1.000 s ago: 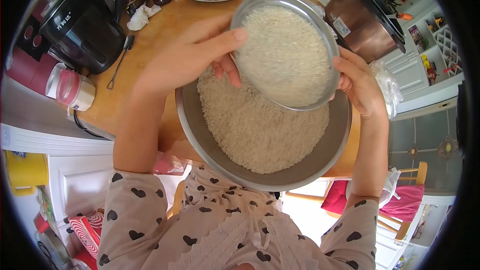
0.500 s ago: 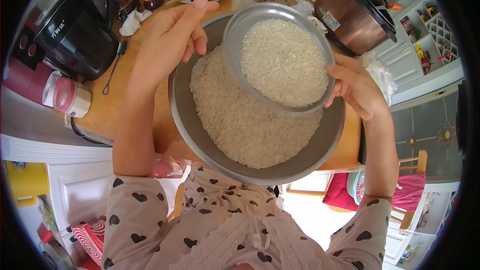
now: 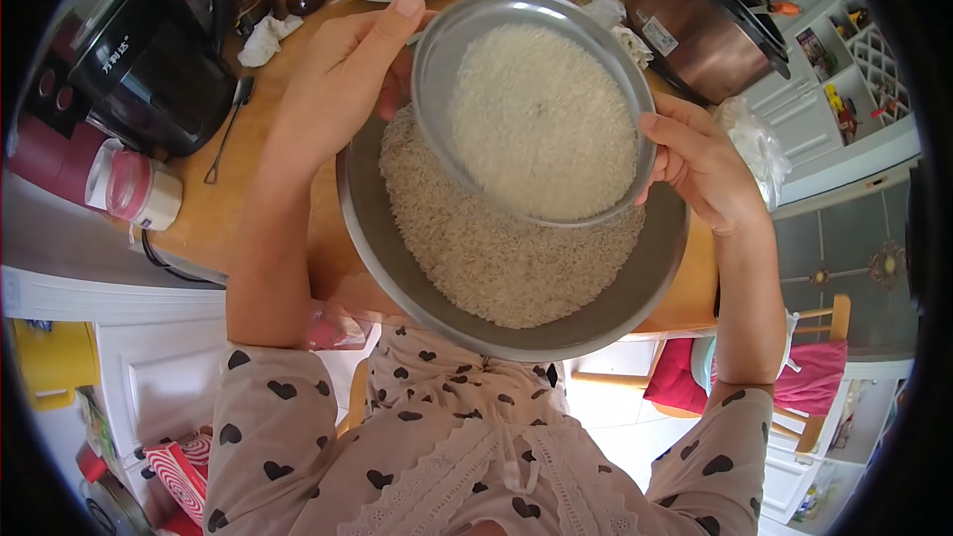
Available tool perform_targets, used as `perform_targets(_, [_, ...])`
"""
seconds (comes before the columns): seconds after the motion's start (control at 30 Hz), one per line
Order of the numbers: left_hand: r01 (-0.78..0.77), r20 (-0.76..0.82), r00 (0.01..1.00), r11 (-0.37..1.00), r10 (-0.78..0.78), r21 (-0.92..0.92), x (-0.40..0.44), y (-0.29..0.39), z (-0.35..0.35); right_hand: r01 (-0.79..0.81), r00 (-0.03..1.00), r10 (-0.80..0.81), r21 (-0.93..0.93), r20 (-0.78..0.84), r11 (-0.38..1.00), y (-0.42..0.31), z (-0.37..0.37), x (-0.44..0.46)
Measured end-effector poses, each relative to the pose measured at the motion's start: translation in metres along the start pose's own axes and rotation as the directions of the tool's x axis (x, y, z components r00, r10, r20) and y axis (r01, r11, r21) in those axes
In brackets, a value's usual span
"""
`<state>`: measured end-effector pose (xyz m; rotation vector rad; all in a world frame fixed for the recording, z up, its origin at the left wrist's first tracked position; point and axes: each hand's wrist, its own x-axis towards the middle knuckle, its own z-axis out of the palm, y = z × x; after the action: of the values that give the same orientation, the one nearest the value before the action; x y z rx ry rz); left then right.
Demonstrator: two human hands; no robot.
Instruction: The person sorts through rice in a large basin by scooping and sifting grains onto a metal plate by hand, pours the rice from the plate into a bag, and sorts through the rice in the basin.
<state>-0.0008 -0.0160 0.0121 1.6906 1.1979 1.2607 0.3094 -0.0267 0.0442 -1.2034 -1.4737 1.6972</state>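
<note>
1. Wooden table [image 3: 213, 213] spreads across my head view, with a black electric kettle [image 3: 149, 69] on the left and a copper-coloured cooker [image 3: 685, 30] at the far right.
2. Close to the body, a metal basin [image 3: 372, 243] holds a broad bed of rice [image 3: 496, 278].
3. Above it I have a shallow metal plate [image 3: 431, 119] bearing paler rice [image 3: 546, 139]; the grains look smeared, which I read as shaking.
4. My right hand [image 3: 703, 167] pinches the plate's right rim, thumb on top.
5. My left hand [image 3: 347, 74] is by the left rim; I cannot tell whether its hidden fingers touch.
6. I'd favour short, gentle movements, plate nearly level above the basin, so strays land inside.
</note>
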Motion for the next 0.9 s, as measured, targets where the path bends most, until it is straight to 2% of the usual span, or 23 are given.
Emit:
perform_targets(0.23, [-0.007,0.025,1.000,1.000,0.008,-0.007,0.000,-0.003,0.001,0.022,0.999,-0.024,-0.074,-0.022,0.997,0.003,0.002,-0.001])
perform_targets(0.33, [0.009,0.037,0.999,1.000,-0.009,0.003,-0.001,0.000,0.002,0.054,0.997,-0.055,-0.028,-0.050,0.998,0.002,0.005,-0.001])
perform_targets(0.43, [-0.042,0.019,0.999,0.992,0.041,0.119,-0.004,-0.001,0.005,0.037,0.999,-0.037,-0.035,-0.007,0.999,0.007,0.000,0.001])
perform_targets(0.53, [-0.113,0.016,0.994,0.989,0.112,0.098,-0.006,0.003,0.009,0.091,0.996,-0.091,-0.032,-0.005,0.995,0.000,0.008,0.001])
perform_targets(0.63, [-0.249,-0.004,0.968,0.959,0.252,0.134,-0.001,-0.012,0.009,0.098,0.995,-0.097,-0.047,0.014,0.994,0.001,0.005,0.005])
perform_targets(0.73, [-0.113,0.020,0.994,0.988,0.112,0.106,-0.004,-0.009,0.005,0.104,0.994,-0.103,-0.035,0.020,0.994,0.001,0.007,0.006])
perform_targets(0.83, [-0.122,0.017,0.992,0.980,0.121,0.158,-0.005,-0.005,0.004,0.086,0.996,-0.085,-0.071,0.026,0.994,0.003,0.003,0.008])
perform_targets(0.9, [-0.126,-0.056,0.989,0.985,0.133,0.121,-0.007,-0.001,0.006,0.100,0.995,-0.100,-0.042,0.010,0.994,0.000,0.008,0.009])
